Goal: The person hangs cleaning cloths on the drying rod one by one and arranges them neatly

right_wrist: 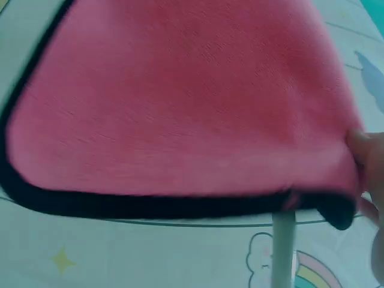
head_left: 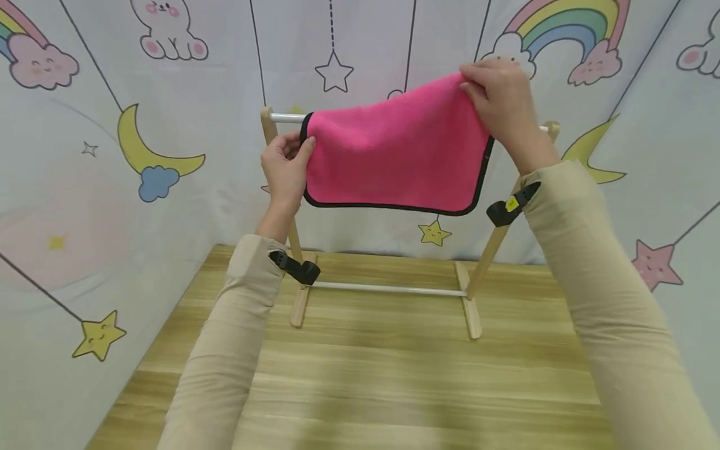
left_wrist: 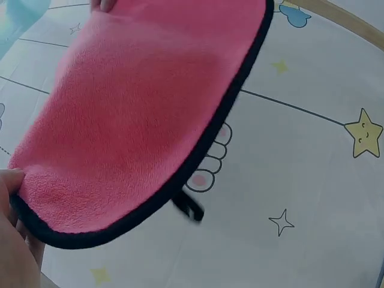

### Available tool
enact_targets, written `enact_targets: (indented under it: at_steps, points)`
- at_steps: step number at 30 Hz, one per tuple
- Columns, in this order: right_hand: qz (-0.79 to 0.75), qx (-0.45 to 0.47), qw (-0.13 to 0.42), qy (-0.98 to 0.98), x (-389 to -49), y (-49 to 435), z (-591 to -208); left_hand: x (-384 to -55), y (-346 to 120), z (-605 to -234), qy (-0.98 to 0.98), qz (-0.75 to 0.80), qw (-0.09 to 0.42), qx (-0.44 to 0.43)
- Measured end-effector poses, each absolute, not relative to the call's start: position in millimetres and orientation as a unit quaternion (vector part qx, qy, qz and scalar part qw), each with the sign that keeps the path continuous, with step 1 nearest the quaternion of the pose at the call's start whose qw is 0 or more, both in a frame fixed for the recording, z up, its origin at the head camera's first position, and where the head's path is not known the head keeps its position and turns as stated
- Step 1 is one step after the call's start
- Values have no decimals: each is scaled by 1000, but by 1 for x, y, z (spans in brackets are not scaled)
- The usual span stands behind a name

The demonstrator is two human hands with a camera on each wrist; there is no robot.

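A pink cloth towel [head_left: 394, 156] with black edging hangs over the top rod [head_left: 288, 118] of a small wooden rack. My left hand [head_left: 285, 169] pinches its left edge between thumb and fingers, just below the rod. At the upper right, my right hand [head_left: 503, 103] pinches the towel's top and holds it raised, so the top edge slopes up to the right. In the left wrist view, a small black loop [left_wrist: 189, 206] sticks out from the edging. The right wrist view shows the white rod [right_wrist: 283, 249] coming out below the towel's black edge.
The rack stands on a wood-grain table [head_left: 371, 369], on wooden feet [head_left: 469, 306] joined by a lower white rod [head_left: 388, 288]. Behind it hangs a white curtain [head_left: 225, 81] printed with moons, stars and rainbows. Each wrist wears a black strapped camera [head_left: 298, 269].
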State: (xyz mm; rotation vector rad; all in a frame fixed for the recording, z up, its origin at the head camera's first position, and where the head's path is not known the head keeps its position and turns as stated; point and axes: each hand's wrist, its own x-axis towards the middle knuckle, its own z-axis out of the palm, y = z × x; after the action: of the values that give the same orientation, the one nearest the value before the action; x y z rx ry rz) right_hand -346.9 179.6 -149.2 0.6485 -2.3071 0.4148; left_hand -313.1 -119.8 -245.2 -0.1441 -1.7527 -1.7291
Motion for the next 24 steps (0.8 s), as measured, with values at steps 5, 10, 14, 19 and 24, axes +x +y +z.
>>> enact_targets:
  at_steps: [5, 10, 14, 19, 24]
  points:
    - [176, 217, 148, -949, -351, 176, -158, -315, -116, -247, -676, -667, 310, -46]
    - [197, 224, 178, -938, -343, 191, -168, -315, -113, -250, -674, -670, 307, -45]
    - [214, 251, 286, -900, -332, 208, -176, -314, -113, -252, -675, -668, 310, -45]
    - [232, 256, 394, -852, -322, 233, -202, -312, -113, -252, -671, -671, 312, -47]
    - [314, 208, 393, -839, -319, 250, -236, -313, -116, -254, -669, -679, 297, -53]
